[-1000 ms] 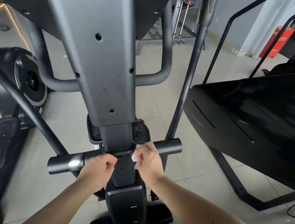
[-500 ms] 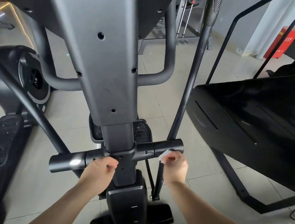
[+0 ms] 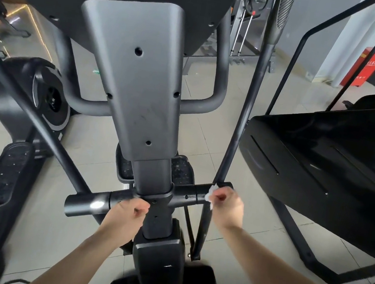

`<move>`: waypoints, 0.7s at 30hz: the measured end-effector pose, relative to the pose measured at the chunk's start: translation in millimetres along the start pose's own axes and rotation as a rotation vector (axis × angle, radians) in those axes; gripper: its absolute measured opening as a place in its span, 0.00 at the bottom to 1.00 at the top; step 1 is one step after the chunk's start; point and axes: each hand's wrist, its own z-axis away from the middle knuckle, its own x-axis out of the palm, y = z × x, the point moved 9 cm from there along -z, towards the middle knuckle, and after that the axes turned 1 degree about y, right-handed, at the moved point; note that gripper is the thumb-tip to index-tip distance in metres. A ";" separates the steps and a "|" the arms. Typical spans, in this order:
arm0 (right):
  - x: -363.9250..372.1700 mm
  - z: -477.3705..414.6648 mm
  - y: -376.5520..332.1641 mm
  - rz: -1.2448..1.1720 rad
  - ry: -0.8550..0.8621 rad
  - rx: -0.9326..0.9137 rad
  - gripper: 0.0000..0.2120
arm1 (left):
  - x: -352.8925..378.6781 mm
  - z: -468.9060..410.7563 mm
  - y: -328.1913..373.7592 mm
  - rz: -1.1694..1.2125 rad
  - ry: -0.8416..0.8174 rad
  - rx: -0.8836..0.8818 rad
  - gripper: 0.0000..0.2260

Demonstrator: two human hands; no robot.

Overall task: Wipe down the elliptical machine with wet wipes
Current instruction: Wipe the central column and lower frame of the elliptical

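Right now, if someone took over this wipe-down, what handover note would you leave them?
Left hand: grips the crossbar just left of the centre post.
Right hand: pinches the wet wipe against the crossbar's right end.
Done: wiping is under way on that right end; I cannot tell what else is already clean.
Left: probably the bar's left half, the post and the handle arms.

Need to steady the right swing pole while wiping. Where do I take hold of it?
Grip the swing pole on its bare straight stretch above the crossbar, wrapping from the near side: it is a slim round tube, nearly upright. The right hand with the wet wipe crowds its base.
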 end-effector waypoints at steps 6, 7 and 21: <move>-0.2 -17.9 -21.7 0.259 -0.046 -0.272 0.14 | -6.6 4.9 -4.1 0.055 0.061 -0.033 0.12; 6.4 -20.8 -27.9 0.324 -0.065 -0.298 0.15 | -7.7 5.9 -6.1 0.065 0.069 -0.045 0.12; 94.0 25.4 -61.4 0.202 -0.194 -0.465 0.08 | -5.8 9.0 -18.0 0.057 0.169 -0.135 0.11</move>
